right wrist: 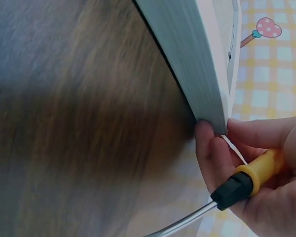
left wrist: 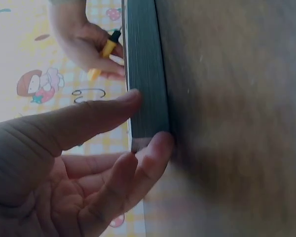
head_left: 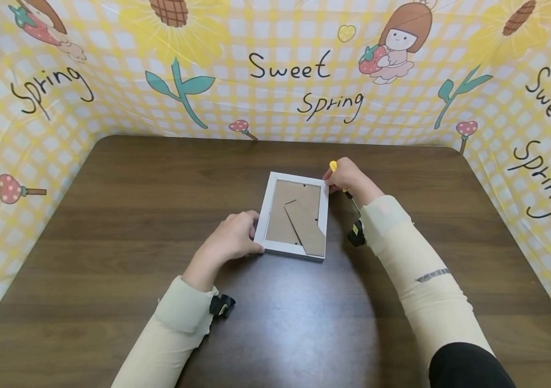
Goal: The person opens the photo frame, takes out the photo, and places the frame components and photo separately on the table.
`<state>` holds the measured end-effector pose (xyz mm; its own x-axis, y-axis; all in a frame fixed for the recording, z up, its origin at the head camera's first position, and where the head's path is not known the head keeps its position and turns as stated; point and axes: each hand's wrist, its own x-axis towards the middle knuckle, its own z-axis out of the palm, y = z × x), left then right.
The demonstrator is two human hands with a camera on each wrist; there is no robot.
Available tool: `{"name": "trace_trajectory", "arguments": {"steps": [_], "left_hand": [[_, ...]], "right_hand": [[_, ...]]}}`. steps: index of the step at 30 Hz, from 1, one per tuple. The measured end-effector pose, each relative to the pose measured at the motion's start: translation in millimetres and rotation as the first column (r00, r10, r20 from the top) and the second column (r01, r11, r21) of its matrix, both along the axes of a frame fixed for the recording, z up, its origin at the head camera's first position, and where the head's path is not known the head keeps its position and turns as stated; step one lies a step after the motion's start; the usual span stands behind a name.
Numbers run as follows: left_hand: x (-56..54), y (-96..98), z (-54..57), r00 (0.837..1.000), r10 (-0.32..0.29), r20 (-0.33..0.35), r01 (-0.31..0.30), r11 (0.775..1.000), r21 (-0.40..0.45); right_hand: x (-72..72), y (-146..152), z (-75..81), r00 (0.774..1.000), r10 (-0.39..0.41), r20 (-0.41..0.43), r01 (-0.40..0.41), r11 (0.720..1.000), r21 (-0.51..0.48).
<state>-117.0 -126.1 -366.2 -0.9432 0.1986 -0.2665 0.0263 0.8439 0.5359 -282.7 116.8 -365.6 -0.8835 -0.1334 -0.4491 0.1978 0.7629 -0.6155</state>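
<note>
A white picture frame (head_left: 266, 211) lies face down on the table, its brown backing board (head_left: 282, 226) and slanted easel flap (head_left: 311, 229) facing up. My left hand (head_left: 231, 237) holds the near left corner, thumb on the upper edge and fingertips at the lower edge in the left wrist view. At the far right corner, my right hand (head_left: 348, 177) pinches the frame between thumb and fingers. That same hand also keeps a screwdriver (right wrist: 239, 185) tucked in the palm. Its handle is yellow and black, and its metal shaft points back toward the wrist.
The brown wooden table (head_left: 134, 215) extends around the frame on all sides. A yellow checked cloth (head_left: 275, 97) with printed flowers and lettering stands along the back and both sides. Small black cameras (head_left: 222, 305) sit at both wrists.
</note>
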Motion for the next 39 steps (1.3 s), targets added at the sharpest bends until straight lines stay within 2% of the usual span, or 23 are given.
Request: {"name": "trace_trajectory", "arguments": {"steps": [8,15,23,31,39], "left_hand": [[-15.0,-11.3,-1.2,0.994,-0.109,0.006,0.109,0.993,0.041],[-24.9,-14.5,-3.5,0.988,-0.155,0.022,0.153,0.986,0.07],[-34.6,-16.1,-3.0,0.984,-0.174,0.045,0.171,0.983,0.068],[-41.5,-19.3,-2.9,0.982,-0.187,0.04,0.184,0.981,0.056],[-46.4,-22.2,-2.3,0.983,-0.179,0.031,0.176,0.981,0.084]], "right_hand": [[5.4,10.2,1.4,1.0,0.015,0.002,-0.015,1.0,0.009],[8.4,18.4,2.1,0.999,0.052,-0.008,-0.051,0.998,0.022],[13.8,28.1,2.0,0.997,0.078,-0.016,-0.077,0.996,0.045],[22.1,35.3,2.0,0.992,0.121,-0.032,-0.119,0.99,0.07],[29.5,41.7,4.2,0.988,0.148,-0.047,-0.143,0.986,0.091]]}}
